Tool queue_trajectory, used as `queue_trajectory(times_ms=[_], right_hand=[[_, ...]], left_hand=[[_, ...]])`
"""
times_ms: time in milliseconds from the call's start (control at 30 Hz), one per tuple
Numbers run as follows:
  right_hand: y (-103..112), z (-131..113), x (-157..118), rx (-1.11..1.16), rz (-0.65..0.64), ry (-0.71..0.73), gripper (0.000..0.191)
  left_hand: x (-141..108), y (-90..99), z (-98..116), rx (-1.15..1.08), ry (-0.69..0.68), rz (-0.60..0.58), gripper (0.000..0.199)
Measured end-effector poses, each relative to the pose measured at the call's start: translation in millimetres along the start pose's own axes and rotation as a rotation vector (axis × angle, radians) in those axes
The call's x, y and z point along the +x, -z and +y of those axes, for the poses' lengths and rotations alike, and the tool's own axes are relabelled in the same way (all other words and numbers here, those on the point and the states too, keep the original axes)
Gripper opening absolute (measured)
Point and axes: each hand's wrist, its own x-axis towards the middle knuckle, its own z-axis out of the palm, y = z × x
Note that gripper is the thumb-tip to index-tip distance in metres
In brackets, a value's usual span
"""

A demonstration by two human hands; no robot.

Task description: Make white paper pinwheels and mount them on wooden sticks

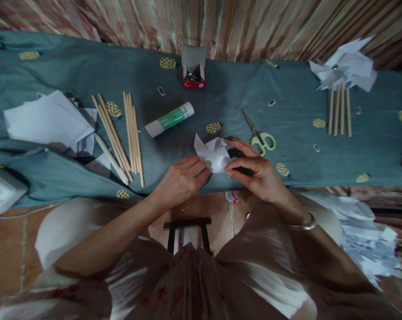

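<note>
A white paper pinwheel (216,154) with curled blades lies between my hands near the table's front edge. My left hand (186,178) is closed on its left side, the fingertips pressing the paper. My right hand (254,166) pinches the right side between thumb and fingers, with one finger reaching up along the top blade. Just beyond the right hand lie scissors (261,140) with pale green handles, blades pointing away. A green and white glue stick (170,119) rests on its side behind my left hand.
A red box (193,78) of metal pins stands open at the back. Wooden sticks (133,133) and white paper sheets (50,122) lie left. Finished pinwheels (347,69) on sticks lie right. A white object (4,191) sits at the left edge; paper scraps (367,240) are below right.
</note>
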Motion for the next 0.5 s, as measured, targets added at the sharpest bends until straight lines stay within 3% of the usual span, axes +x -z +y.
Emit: queue_trajectory(times_ms=[200,333,500], right_hand=[[-10,-3,10,-0.033,0.072,-0.018,0.01],[-16,-5,16,-0.1,0.108,0.007,0.012],[-22,-6,19,-0.171,0.128,0.044,0.013]], left_hand=[[-1,-2.7,2,-0.021,0.015,-0.038,0.016],[-2,-3.3,4,-0.04,0.014,0.019,0.014],[-3,-4.3,5,-0.062,0.0,0.034,0.025]])
